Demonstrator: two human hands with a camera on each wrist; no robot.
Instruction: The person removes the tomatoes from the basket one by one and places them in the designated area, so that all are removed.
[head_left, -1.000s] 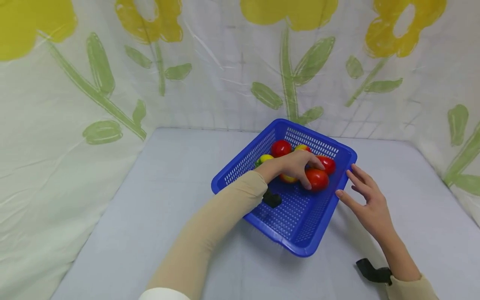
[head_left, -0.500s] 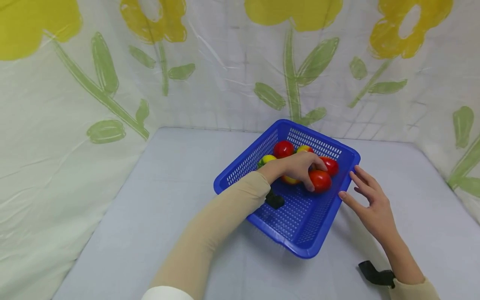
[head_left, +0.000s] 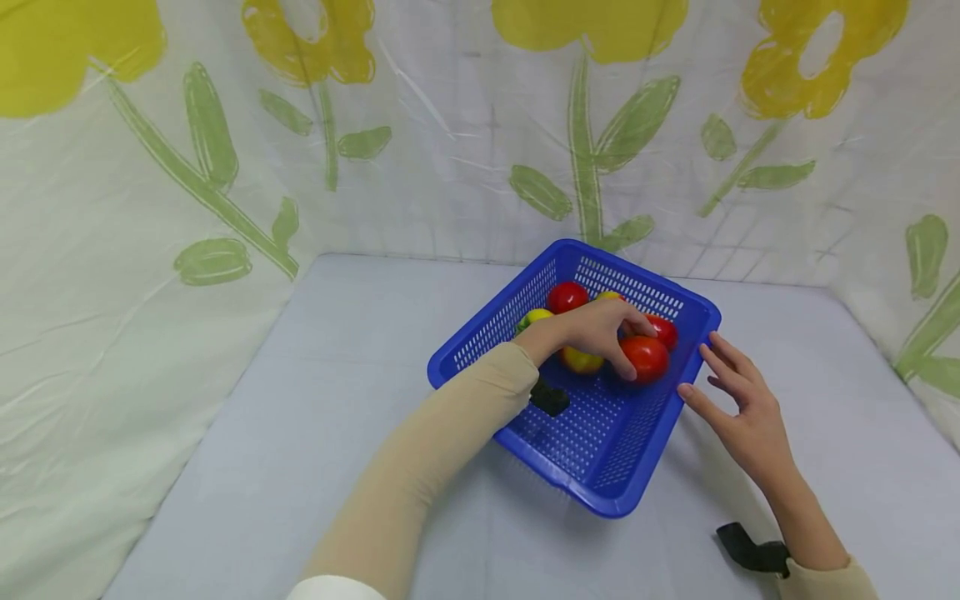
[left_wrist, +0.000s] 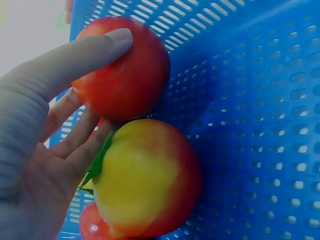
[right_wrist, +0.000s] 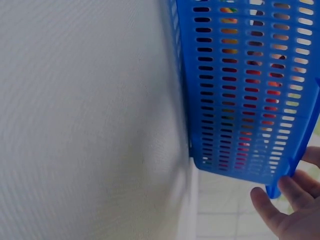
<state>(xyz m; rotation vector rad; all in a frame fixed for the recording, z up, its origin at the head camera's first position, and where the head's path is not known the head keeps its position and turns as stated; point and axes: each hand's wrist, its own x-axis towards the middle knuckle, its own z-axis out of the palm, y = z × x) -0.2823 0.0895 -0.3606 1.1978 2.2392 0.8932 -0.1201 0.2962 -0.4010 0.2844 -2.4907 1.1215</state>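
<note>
My left hand (head_left: 600,327) is inside the blue basket (head_left: 551,482) and grips a red tomato (head_left: 647,360). In the left wrist view the thumb lies across that tomato (left_wrist: 137,75), with the fingers behind it. Right below it sits a yellow-and-red fruit with a green leafy top (left_wrist: 145,180), apart from the thumb. Another red piece (head_left: 665,332) lies just beyond the fingertips, partly covered. My right hand (head_left: 742,408) is at the basket's right rim, its relaxed, spread fingers touching the edge from outside.
Further back in the basket are a red round fruit (head_left: 567,297), a yellow one with green (head_left: 537,317) and a partly hidden yellow-and-red one (head_left: 609,296). The basket stands on a pale table (head_left: 337,350). Behind hangs a flower-printed curtain (head_left: 450,167).
My left hand and the gripped tomato have shifted slightly to the right, uncovering more of the yellow-and-red fruit beside it. The right hand stays at the rim.
</note>
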